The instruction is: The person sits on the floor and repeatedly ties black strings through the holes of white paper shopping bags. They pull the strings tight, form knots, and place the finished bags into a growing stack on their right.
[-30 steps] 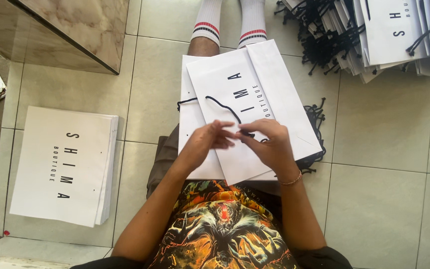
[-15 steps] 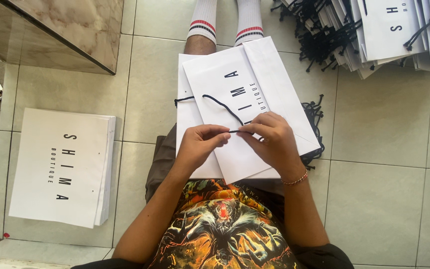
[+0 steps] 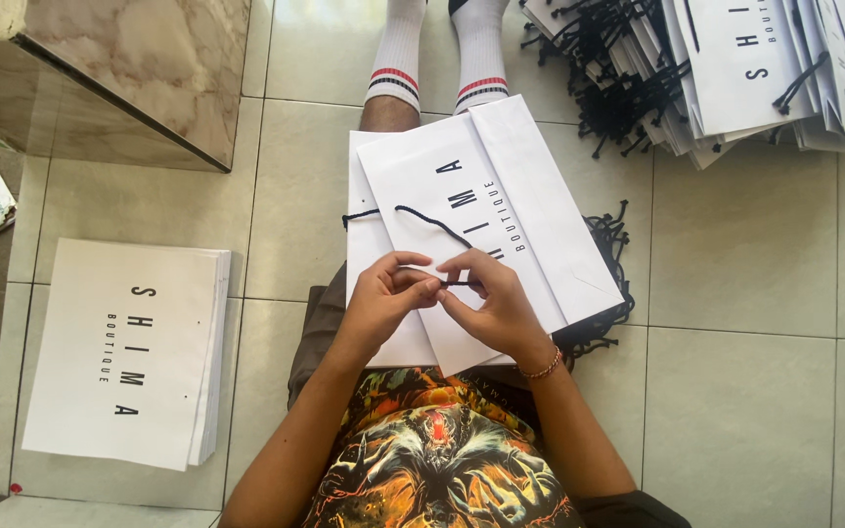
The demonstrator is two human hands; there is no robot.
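I've got the white paper bag (image 3: 501,205) flat across my lap at frame centre, its long axis running on a slant from lower left to upper right, the folded edge toward my socks (image 3: 439,59) at the top. My left hand (image 3: 383,298) and right hand (image 3: 491,308) meet over its lower end, fingertips pressed together, both pinching the end of the black cord (image 3: 430,223). That cord loops away from my fingers toward the upper left across the bag's face, one end poking out at the bag's left edge. Under the bag lies another white sheet, and a tangle of loose cords (image 3: 606,284) spills out at its right side. Lower left, a neat stack of flat bags (image 3: 129,352) sits on the tile floor (image 3: 755,391). Upper right, a heap of finished bags (image 3: 735,68) with black handles. Upper left, a marble slab (image 3: 139,68).
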